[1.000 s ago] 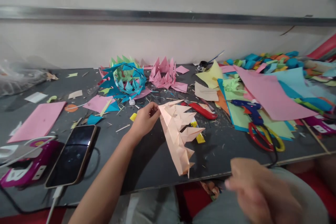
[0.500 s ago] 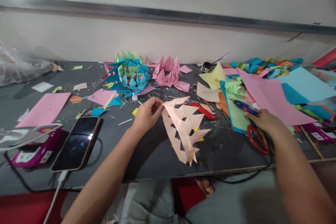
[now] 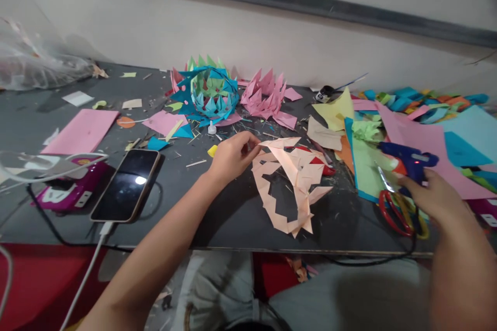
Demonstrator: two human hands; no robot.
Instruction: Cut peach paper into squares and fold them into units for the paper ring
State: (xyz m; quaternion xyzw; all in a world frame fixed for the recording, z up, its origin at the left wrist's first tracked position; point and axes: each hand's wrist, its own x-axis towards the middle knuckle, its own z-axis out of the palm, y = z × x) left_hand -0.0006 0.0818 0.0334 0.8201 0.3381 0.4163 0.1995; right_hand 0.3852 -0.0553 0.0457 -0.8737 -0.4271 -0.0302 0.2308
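Observation:
My left hand (image 3: 232, 155) pinches one end of a peach folded-paper chain (image 3: 295, 181) with pointed tips, which curves in a loop over the dark table (image 3: 217, 217). My right hand (image 3: 435, 199) grips a blue glue gun (image 3: 407, 158) lifted just above the coloured sheets, its nozzle pointing left. Red-and-yellow scissors (image 3: 396, 214) lie under that hand. A red utility knife (image 3: 326, 168) is partly hidden behind the peach chain.
A blue-and-green paper crown (image 3: 205, 93) and a pink one (image 3: 266, 95) stand at the back. Coloured sheets (image 3: 427, 134) pile up at the right. A phone (image 3: 126, 186) on a cable, a magenta device (image 3: 73, 189) and a pink sheet (image 3: 81, 132) lie left. Scraps litter the table.
My right hand reached to the glue gun, took hold of it and lifted it off the sheets. The peach chain has opened from a folded strip into a loop.

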